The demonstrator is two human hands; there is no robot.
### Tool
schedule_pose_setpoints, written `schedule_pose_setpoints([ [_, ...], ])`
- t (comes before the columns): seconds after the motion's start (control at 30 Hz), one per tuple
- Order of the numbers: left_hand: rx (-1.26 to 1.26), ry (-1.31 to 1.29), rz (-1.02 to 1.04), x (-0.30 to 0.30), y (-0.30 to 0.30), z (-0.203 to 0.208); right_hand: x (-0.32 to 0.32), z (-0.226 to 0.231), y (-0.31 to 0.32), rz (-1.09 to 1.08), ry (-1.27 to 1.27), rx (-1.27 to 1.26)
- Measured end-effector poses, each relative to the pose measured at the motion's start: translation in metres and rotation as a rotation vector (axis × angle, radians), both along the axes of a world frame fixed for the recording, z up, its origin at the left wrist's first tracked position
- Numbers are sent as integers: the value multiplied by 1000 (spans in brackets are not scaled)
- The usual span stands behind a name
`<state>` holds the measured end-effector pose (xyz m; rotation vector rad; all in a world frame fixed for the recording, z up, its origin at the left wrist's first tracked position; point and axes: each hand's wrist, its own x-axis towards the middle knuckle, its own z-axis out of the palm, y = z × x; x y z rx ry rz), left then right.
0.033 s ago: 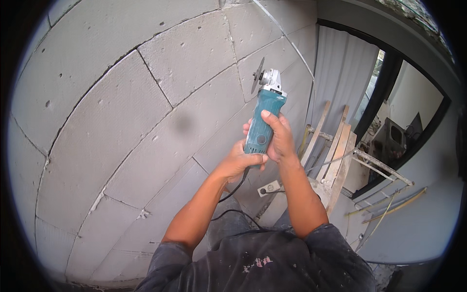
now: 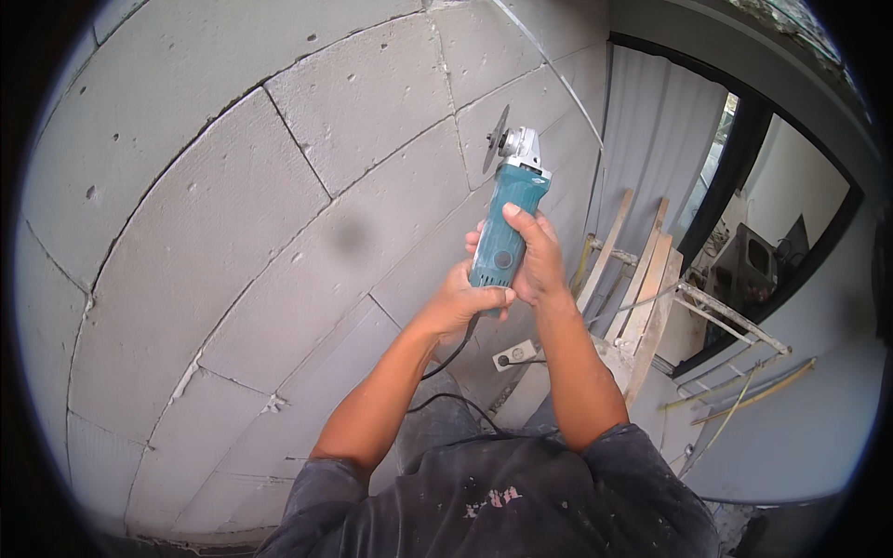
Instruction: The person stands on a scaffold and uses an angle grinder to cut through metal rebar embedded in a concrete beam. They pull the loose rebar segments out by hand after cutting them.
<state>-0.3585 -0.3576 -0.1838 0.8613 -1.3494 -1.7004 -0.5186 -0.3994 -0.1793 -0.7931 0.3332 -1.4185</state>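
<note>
An angle grinder (image 2: 510,219) with a teal body and a silver head is held upright in front of the block wall (image 2: 233,205). Its thin cutting disc (image 2: 497,139) sits edge-on at the upper left of the head, and I cannot tell whether it spins. My left hand (image 2: 462,302) grips the rear end, thumb lying across the bottom. Wrapped around the right side of the body is my right hand (image 2: 535,256), its thumb on the front. A black power cord (image 2: 449,361) runs from the rear end down past my left wrist toward my legs.
Wooden planks (image 2: 642,298) lean on the right beside a metal frame (image 2: 735,321). A white socket block (image 2: 514,355) with a plug in it lies below my right forearm. A pale strip (image 2: 549,65) slants down the wall. A dark-framed opening (image 2: 744,205) is at the far right.
</note>
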Motion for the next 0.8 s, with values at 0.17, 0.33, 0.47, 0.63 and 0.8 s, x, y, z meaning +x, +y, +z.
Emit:
schedule_pose_setpoints([
  [0.17, 151, 50, -118, 13, 1, -13, -4, -4, -8, 102, -99, 137],
  [0.33, 195, 42, -88, 6, -2, -21, -8, -21, -24, 58, -25, 219],
  [0.47, 103, 243, -195, 24, 1, -40, -5, -18, -21, 3, 39, 169],
  [0.63, 114, 372, -226, 37, 2, -61, -10, -14, -27, -151, -6, 223],
  [0.8, 175, 421, -270, 37, -5, -78, -6, -17, -31, -110, -6, 208],
])
